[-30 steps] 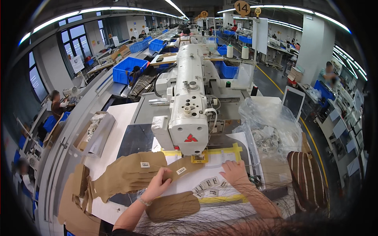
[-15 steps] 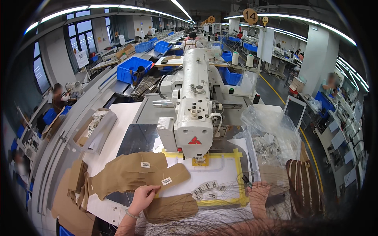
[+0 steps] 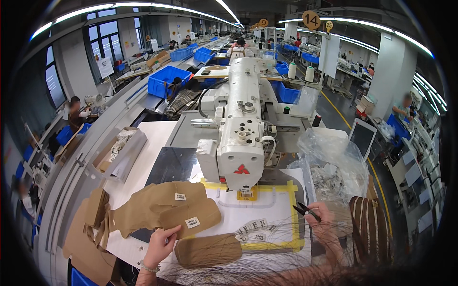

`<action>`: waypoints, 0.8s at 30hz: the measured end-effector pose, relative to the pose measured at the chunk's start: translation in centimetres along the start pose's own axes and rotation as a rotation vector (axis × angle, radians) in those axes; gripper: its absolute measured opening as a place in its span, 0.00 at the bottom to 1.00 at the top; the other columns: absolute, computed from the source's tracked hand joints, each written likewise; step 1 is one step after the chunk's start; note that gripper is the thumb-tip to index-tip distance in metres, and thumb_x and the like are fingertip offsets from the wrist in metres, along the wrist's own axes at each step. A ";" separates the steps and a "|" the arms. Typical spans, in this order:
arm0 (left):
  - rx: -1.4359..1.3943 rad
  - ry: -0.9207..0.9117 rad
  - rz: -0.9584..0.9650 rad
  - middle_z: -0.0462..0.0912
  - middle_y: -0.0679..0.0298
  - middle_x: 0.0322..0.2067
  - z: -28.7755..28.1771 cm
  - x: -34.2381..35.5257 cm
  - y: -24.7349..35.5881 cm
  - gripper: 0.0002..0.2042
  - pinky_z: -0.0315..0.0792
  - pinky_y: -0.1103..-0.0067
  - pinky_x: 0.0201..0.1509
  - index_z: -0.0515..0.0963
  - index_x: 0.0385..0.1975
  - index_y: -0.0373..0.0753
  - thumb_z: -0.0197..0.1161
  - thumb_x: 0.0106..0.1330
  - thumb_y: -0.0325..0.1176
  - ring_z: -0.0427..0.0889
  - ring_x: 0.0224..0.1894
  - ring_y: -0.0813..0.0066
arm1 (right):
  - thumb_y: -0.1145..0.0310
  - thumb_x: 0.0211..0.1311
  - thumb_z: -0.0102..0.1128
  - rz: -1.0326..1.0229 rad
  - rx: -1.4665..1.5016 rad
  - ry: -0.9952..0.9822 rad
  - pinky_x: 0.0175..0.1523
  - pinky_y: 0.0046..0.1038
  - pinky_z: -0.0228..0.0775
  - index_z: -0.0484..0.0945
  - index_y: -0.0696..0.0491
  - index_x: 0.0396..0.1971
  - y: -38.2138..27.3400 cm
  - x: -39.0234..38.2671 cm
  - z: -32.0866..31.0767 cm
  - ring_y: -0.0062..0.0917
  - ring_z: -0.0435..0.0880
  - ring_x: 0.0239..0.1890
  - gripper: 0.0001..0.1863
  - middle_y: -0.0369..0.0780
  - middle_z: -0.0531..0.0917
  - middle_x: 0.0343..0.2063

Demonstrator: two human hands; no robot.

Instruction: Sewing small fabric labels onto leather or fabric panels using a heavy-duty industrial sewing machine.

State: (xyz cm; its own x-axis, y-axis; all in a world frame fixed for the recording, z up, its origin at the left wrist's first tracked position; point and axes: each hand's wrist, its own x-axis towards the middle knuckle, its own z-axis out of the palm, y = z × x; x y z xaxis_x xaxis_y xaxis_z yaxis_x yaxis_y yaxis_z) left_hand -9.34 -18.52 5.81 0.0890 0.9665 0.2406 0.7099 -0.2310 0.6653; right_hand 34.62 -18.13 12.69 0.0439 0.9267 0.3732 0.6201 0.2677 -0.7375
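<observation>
My left hand grips the lower edge of a tan fabric piece with a white label, lying over more tan pieces. My right hand holds dark thread snips, raised at the right side of a yellow-taped white work sheet. Another tan piece lies near the front edge, beside several loose labels. The white sewing machine head stands over the sheet, above a small yellow clamp. Hair blurs part of the lower view.
A box of white scraps sits left. A plastic bag, screen and striped fabric are right. Blue bins and thread cones stand behind. Other people work at stations around.
My left hand has moved left and toward me with the labelled piece, away from the needle area. My right hand has left the sheet and taken up the snips, now raised.
</observation>
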 end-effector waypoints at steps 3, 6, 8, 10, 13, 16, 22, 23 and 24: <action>0.068 -0.008 0.058 0.79 0.58 0.20 -0.4 -0.3 0.2 0.14 0.67 0.74 0.31 0.83 0.43 0.41 0.60 0.56 0.24 0.73 0.21 0.63 | 0.67 0.62 0.59 -0.247 -0.310 -0.236 0.33 0.31 0.70 0.79 0.55 0.40 -2.0 2.4 -0.3 0.36 0.79 0.26 0.10 0.44 0.81 0.25; 0.139 0.006 0.103 0.78 0.60 0.19 -0.8 -0.6 0.2 0.14 0.66 0.73 0.33 0.83 0.42 0.42 0.61 0.56 0.24 0.73 0.21 0.64 | 0.62 0.63 0.59 -0.166 -0.029 -0.501 0.33 0.31 0.70 0.80 0.50 0.45 -4.1 3.3 2.2 0.35 0.80 0.26 0.14 0.43 0.82 0.26; 0.148 0.062 0.227 0.78 0.62 0.18 -1.0 -0.1 1.0 0.12 0.66 0.74 0.33 0.84 0.40 0.42 0.63 0.56 0.25 0.74 0.20 0.66 | 0.57 0.63 0.59 -0.258 0.012 -0.683 0.30 0.32 0.68 0.79 0.45 0.50 -3.1 3.3 4.2 0.37 0.78 0.24 0.17 0.40 0.80 0.24; 0.180 0.067 0.210 0.79 0.62 0.19 -1.0 -0.1 0.7 0.11 0.66 0.74 0.33 0.84 0.40 0.42 0.64 0.56 0.26 0.74 0.21 0.66 | 0.56 0.62 0.58 -0.323 -0.131 -0.667 0.29 0.32 0.68 0.79 0.44 0.50 -4.6 4.3 6.4 0.36 0.78 0.24 0.17 0.39 0.79 0.23; 0.204 0.099 0.250 0.81 0.62 0.20 -0.8 0.4 0.3 0.11 0.65 0.74 0.33 0.84 0.40 0.42 0.65 0.57 0.26 0.75 0.21 0.65 | 0.53 0.61 0.58 -0.469 -0.440 -0.519 0.28 0.31 0.68 0.79 0.43 0.49 -4.0 4.8 10.2 0.31 0.79 0.24 0.18 0.38 0.76 0.23; 0.200 0.129 0.283 0.82 0.61 0.22 -0.8 0.5 0.3 0.11 0.65 0.74 0.33 0.84 0.40 0.42 0.65 0.57 0.25 0.76 0.22 0.65 | 0.54 0.59 0.59 -0.618 -0.615 -0.347 0.28 0.30 0.68 0.80 0.43 0.46 -2.6 5.5 13.4 0.27 0.79 0.25 0.17 0.36 0.75 0.25; 0.196 0.121 0.293 0.83 0.61 0.23 -1.0 0.4 -0.2 0.13 0.65 0.75 0.32 0.84 0.41 0.42 0.64 0.55 0.22 0.76 0.22 0.65 | 0.66 0.50 0.60 -0.764 -0.620 -0.146 0.27 0.29 0.69 0.83 0.45 0.38 -0.4 6.4 18.2 0.26 0.79 0.24 0.13 0.34 0.75 0.27; 0.203 0.113 0.291 0.83 0.62 0.24 -1.0 0.4 -0.3 0.14 0.65 0.76 0.32 0.84 0.41 0.42 0.63 0.55 0.22 0.76 0.22 0.66 | 0.68 0.48 0.59 -0.736 -0.627 -0.164 0.27 0.29 0.70 0.83 0.45 0.36 -0.5 6.4 18.7 0.27 0.80 0.24 0.12 0.34 0.75 0.27; 0.202 0.112 0.291 0.83 0.62 0.24 -1.1 0.5 -0.4 0.14 0.65 0.76 0.32 0.84 0.41 0.42 0.63 0.55 0.22 0.76 0.22 0.66 | 0.68 0.48 0.59 -0.734 -0.628 -0.165 0.27 0.29 0.70 0.83 0.45 0.36 -0.4 6.5 19.2 0.27 0.80 0.24 0.12 0.34 0.75 0.27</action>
State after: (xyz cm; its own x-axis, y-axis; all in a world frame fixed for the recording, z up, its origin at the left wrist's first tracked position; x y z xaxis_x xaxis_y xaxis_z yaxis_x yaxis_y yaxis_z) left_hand -10.31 -18.11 6.43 0.2388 0.8427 0.4824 0.7906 -0.4572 0.4073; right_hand 19.61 -7.16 4.54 -0.5998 0.6238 0.5010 0.7556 0.6475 0.0984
